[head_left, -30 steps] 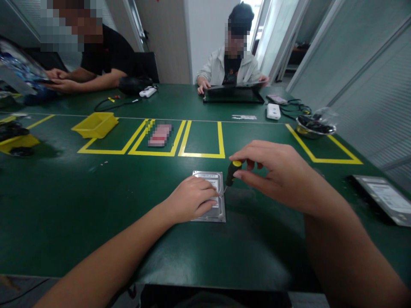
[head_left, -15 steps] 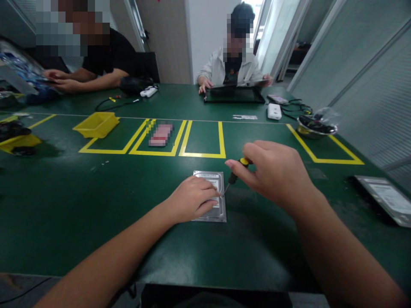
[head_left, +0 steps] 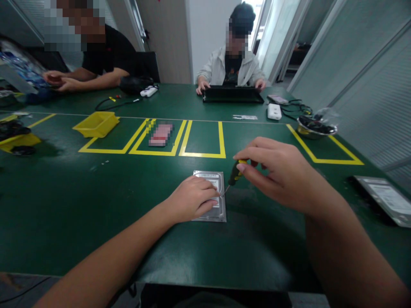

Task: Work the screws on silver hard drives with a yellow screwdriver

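Observation:
A silver hard drive point(head_left: 219, 214) with a white label lies flat on the green table in front of me. My left hand point(head_left: 194, 197) rests across it, holding it with the fingers bent over its top; much of the label is covered. In my right hand point(head_left: 272, 173) is a screwdriver point(head_left: 236, 173) with a black and yellow handle, pinched between thumb and fingers. It leans to the right, and its thin shaft meets the drive's right edge close to my left fingertips. The exact contact of the tip is too small to make out.
Another hard drive point(head_left: 388, 199) lies at the right. Beyond are yellow tape outlines point(head_left: 202, 155), a yellow bin point(head_left: 98, 125), a metal bowl point(head_left: 316, 130) of dark parts and a white device point(head_left: 274, 111). Two people sit across the table, one handling a black panel point(head_left: 233, 95).
My right hand has shifted slightly right and turned, its fingers loosened and re-placed around the screwdriver handle. My left hand and the drive stay put. The person opposite has lowered a panel.

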Motion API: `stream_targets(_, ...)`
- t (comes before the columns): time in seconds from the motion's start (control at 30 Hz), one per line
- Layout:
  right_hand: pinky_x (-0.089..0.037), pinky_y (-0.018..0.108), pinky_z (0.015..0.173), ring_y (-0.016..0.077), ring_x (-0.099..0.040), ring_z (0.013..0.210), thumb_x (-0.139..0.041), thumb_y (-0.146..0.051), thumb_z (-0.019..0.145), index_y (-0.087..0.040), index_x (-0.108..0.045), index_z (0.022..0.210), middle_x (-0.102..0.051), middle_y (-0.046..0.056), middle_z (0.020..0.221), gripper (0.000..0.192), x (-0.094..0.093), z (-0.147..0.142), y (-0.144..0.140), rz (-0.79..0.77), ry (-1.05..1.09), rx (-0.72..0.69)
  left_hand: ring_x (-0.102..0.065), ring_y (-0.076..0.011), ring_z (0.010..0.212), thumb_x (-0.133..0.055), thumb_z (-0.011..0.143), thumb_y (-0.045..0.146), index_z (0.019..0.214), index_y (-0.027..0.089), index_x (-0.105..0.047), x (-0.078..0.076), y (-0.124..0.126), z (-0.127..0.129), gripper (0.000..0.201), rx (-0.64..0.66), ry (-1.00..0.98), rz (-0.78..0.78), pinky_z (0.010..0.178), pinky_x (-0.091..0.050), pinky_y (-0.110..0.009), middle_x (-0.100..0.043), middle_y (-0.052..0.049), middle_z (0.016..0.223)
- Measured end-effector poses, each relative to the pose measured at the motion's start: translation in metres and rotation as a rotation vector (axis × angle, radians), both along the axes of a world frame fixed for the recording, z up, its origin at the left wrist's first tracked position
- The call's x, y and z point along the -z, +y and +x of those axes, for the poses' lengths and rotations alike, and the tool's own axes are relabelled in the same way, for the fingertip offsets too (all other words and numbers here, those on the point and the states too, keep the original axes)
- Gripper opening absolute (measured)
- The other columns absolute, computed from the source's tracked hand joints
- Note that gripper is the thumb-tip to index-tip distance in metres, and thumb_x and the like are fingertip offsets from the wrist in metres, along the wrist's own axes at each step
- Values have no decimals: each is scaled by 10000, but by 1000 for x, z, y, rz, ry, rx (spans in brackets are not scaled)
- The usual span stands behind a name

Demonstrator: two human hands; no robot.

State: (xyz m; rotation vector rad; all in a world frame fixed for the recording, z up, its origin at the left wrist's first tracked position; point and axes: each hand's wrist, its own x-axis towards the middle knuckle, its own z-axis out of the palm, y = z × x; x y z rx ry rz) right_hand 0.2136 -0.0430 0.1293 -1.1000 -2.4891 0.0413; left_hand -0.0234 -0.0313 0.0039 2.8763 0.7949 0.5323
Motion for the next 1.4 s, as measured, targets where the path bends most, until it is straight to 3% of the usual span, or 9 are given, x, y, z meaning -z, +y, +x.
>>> stream_targets(0.5,-491,341,948,178,-625,1088,-423,13,824,-213,-667,1140,-663,60,1215,459,-4,9,3,-174,100,-271,-646,-214,969,-502,966,343,1105,210,-691,2,0,0,270,-6,-12,10,849,-460,-378,-700,-60,1031)
stream_targets(1.0,-505,318,830,194,-637,956,-524,-168,922,-219,-673,1188,-675,79,1081,309,-1,10,5,-146,38,-167,-643,-227,995,-492,977,348,1126,217,-679,2,1,-1,273,-1,-2,-14,859,-444,-390,-699,-59,1067)
stream_targets(1.27,-445,294,714,180,-600,815,-588,-301,935,-167,-681,1010,-650,69,917,179,5,0,4,1,-55,-33,-640,-230,997,-494,974,348,1113,209,-677,2,1,-1,268,-5,2,-11,860,-441,-390,-698,-61,1062)
stream_targets(1.4,-392,285,649,171,-574,728,-592,-370,927,-157,-635,914,-642,49,827,218,11,-6,4,94,-111,58,-643,-229,989,-500,971,352,1105,207,-673,2,0,-1,262,-1,4,-4,858,-444,-384,-701,-62,1055)
